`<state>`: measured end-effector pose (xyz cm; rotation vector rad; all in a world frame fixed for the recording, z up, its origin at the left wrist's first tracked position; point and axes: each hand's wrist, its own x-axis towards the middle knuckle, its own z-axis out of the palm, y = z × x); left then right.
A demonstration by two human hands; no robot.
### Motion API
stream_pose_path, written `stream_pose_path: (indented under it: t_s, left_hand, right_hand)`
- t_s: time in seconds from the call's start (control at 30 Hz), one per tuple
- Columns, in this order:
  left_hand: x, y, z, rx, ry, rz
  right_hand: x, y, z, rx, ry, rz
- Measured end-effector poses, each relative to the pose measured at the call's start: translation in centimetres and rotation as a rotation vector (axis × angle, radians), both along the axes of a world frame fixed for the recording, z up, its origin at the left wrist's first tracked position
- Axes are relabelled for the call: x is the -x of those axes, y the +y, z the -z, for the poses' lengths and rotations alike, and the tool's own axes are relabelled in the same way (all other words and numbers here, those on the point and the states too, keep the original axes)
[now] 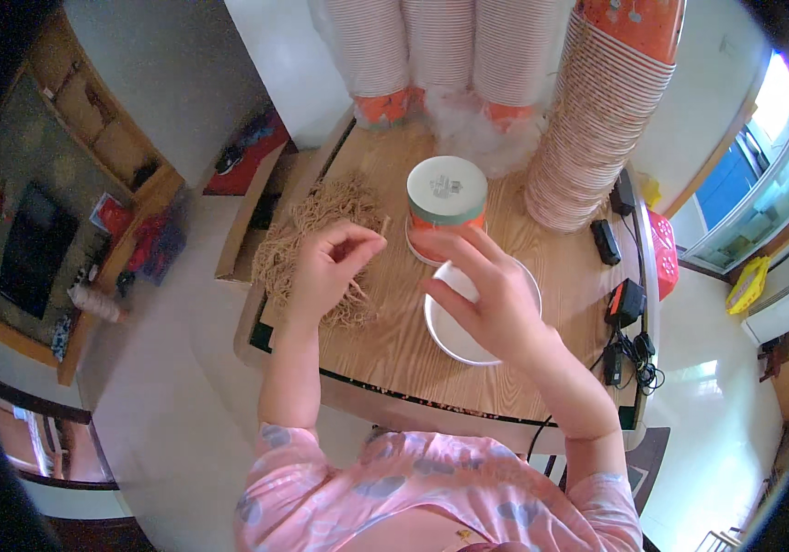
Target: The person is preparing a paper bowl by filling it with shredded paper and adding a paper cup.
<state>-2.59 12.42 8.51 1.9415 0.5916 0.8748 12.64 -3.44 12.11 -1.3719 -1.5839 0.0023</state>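
Hands work over a wooden table [394, 340]. The left hand [332, 267] rests on a heap of tan string-like fibre [311, 225] at the table's left side, its grip pinched on a few strands between thumb and fingertips. The right hand [491, 299] lies across a white bowl-shaped paper cup [454, 336] near the table's middle, fingers spread and reaching toward an upturned orange-and-white cup [447, 207] standing just behind it; whether this grip clasps anything I cannot tell. Tall stacks of paper cups [597, 120] rise along the far edge, with black chargers and cables [629, 317] at the right rim
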Motion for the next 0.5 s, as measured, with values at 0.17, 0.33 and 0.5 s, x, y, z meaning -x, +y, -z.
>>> stream_pose_path:
  t_s: [0.17,0.33,0.5]
  left_hand:
    - [0.5,-0.4,0.3,-0.099,0.004,0.087]
    - [1.7,1.8,2.3,-0.078,-0.053,0.104]
    - [5.6,8.3,9.5,0.042,0.118,-0.085]
  right_hand:
    - [-0.1,5.4,0.7,0.265,0.234,-0.101]
    - [0.1,5.7,1.3,0.288,0.226,-0.093]
    - [-0.7,4.1,-1.2,0.057,0.254,0.045]
